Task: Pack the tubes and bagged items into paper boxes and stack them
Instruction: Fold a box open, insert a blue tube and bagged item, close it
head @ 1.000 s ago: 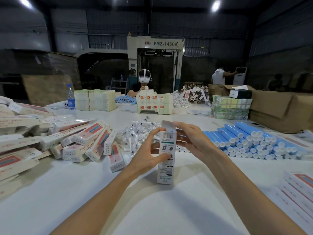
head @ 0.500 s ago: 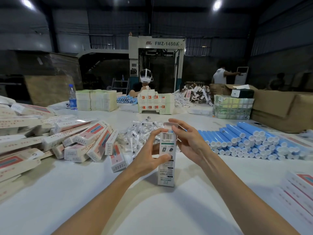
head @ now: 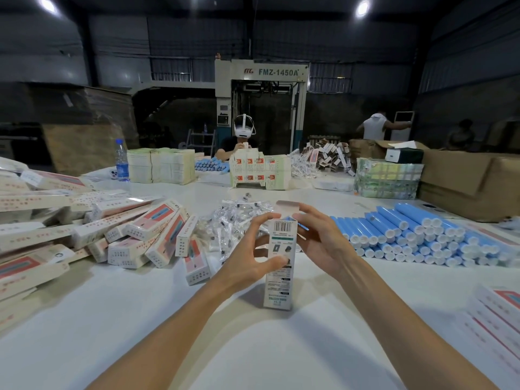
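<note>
Since half a second ago the top flap (head: pixel 287 206) popped back up. Now my left hand (head: pixel 250 260) grips the paper box (head: pixel 278 291), upright at the middle of the table (head: pixel 135 319), and my right hand (head: pixel 320 243) pinches its top corner. Closing step, I reckon. Next I'd fold that flap down, tuck it in, then stack.

Water bottle (head: pixel 121 161), blue-labelled, upright at far left. Grey machine (head: pixel 261 80) marked FMZ-1450A, behind a seated person (head: pixel 244 133) in a white headset. Brown cardboard cartons (head: pixel 472 181) at right; another person (head: pixel 374 126) stands beyond.
</note>
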### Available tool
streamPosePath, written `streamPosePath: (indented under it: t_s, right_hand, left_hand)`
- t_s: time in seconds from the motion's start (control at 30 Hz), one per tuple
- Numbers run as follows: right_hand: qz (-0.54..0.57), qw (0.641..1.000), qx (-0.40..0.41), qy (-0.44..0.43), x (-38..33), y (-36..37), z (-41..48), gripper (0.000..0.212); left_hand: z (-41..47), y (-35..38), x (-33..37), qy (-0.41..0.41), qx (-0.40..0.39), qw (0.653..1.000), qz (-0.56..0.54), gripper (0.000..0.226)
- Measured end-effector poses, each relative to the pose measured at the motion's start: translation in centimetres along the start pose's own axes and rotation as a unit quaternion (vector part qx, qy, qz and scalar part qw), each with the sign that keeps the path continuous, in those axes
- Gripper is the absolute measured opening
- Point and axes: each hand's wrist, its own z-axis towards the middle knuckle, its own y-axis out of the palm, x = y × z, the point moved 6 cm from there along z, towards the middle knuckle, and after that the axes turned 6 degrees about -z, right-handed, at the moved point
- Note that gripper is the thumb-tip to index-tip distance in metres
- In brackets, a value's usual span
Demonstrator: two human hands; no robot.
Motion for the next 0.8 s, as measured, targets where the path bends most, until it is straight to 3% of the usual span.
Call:
streamPosePath:
  t_s: [0.1, 0.33, 0.57, 0.8]
  right_hand:
    - [-0.018, 1.000, 0.019, 0.001, -0.4, 0.0, 0.2, 0.029]
    - [-0.124, 0.989, -0.019, -0.081, -1.9, -0.1, -1.2, 0.008]
    - [-0.163, 0.980, 0.023, -0.111, -2.3, 0.4, -1.7, 0.010]
    - [-0.142, 0.985, -0.016, -0.095, -2.5, 0.9, -1.9, 0.013]
  left_hand:
    - [0.0, 0.0, 0.2, 0.013, 0.001, 1.000, 0.010, 0.081]
    - [-0.1, -0.1, 0.3, 0.028, 0.036, 0.999, 0.015, 0.082]
    - [0.1, 0.0, 0.1, 0.023, 0.029, 0.999, -0.008, 0.089]
    - [0.2, -0.1, -0.3, 0.011, 0.019, 0.999, -0.042, 0.097]
